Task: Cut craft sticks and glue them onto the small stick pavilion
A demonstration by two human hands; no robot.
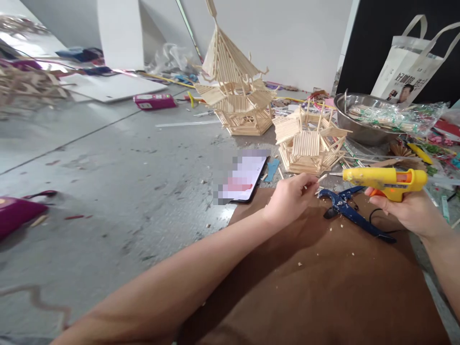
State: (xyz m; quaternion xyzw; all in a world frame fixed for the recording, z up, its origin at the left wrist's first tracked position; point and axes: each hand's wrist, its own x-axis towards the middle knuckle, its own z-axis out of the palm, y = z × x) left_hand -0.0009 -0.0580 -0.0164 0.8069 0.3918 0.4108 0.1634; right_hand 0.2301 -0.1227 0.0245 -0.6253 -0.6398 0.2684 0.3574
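Observation:
Pinched in the fingers of my left hand (pixel 293 199) is a short wooden stick (pixel 322 178), its pale end poking out to the right. My right hand (pixel 406 208) grips a yellow hot glue gun (pixel 384 179), whose nozzle points left, close to the stick's tip. Just below lie blue-handled cutters (pixel 354 213) on a brown sheet (pixel 345 287). Behind my left hand stands a small pavilion model of wooden sticks (pixel 307 141), with upright posts on top. A taller stick pagoda with a pointed roof (pixel 239 86) stands farther back.
A phone (pixel 244 177) lies left of the small model. At the back right are a metal bowl (pixel 366 132) of packaged sticks and a white bag (pixel 408 67). Magenta devices (pixel 154 101) rest on the grey floor (pixel 108 191). Wood scraps dot the brown sheet.

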